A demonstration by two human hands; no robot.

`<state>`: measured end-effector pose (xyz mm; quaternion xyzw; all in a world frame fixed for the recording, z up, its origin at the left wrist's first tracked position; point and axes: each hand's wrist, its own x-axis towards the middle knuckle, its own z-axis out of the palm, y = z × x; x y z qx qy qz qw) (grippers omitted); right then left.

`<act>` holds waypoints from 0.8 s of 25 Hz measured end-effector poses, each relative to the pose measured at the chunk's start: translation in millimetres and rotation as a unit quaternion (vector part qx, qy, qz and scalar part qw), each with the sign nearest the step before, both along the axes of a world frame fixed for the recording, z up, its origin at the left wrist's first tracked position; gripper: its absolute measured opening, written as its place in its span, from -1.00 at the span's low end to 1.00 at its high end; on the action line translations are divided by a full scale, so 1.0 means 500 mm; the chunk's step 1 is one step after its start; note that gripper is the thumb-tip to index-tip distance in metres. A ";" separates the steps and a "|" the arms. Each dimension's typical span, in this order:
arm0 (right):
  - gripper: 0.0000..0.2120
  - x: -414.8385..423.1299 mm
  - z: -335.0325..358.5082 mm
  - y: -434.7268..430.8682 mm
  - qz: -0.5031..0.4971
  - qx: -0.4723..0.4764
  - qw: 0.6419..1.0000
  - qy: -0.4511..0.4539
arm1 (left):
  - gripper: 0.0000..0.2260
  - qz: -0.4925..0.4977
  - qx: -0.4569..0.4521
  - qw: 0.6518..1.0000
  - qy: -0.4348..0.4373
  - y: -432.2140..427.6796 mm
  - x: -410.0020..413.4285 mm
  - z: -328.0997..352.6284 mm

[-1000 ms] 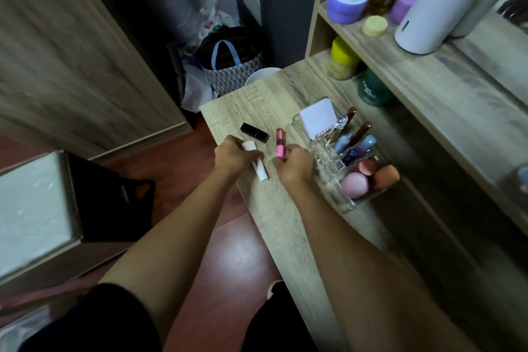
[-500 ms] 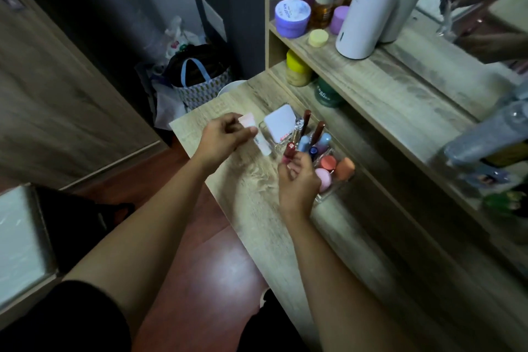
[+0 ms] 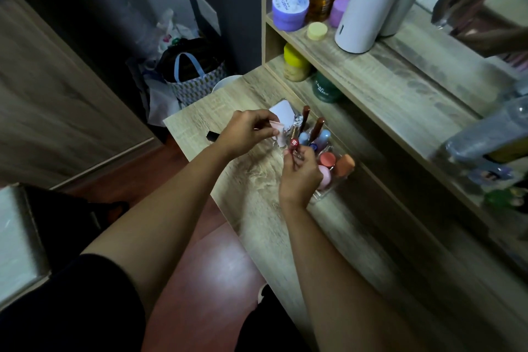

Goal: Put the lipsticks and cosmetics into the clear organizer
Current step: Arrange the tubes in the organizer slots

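Observation:
The clear organizer (image 3: 333,190) stands on the wooden desk and holds several upright lip tubes (image 3: 317,128), a white compact (image 3: 281,111), and pink and orange sponges (image 3: 344,165). My left hand (image 3: 245,134) holds a pale pink tube (image 3: 278,130) just above the organizer's left side. My right hand (image 3: 300,177) pinches a red lipstick (image 3: 293,144) at the organizer's front slots. A black lipstick (image 3: 213,135) lies on the desk behind my left hand.
The wooden desk (image 3: 257,188) ends at a near-left edge over a red floor. A shelf (image 3: 371,65) above carries a white cylinder (image 3: 368,5), a purple jar (image 3: 290,10) and bottles. A yellow-lidded jar (image 3: 295,64) and a green jar (image 3: 325,87) sit beneath. Bags (image 3: 194,74) stand on the floor.
Both hands lifted items off the desk and carried them to the organizer: the left took the pale pink tube, the right the red lipstick. The black lipstick stayed.

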<state>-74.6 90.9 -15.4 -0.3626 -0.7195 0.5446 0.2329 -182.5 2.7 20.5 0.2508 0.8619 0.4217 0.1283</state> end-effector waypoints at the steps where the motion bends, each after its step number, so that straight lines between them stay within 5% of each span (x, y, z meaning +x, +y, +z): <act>1: -0.86 -0.003 0.000 -0.002 -0.002 0.002 1.000 -0.008 | -0.82 -0.008 -0.013 1.000 0.006 0.001 -0.002 -0.003; 12: -0.76 -0.018 -0.002 -0.005 -0.006 0.046 0.994 -0.103 | -0.78 -0.035 -0.051 0.998 0.010 0.010 -0.011 -0.013; 20: -0.67 -0.020 -0.001 -0.011 -0.012 0.048 0.996 -0.078 | -0.77 -0.037 -0.061 0.997 -0.014 0.009 -0.012 -0.009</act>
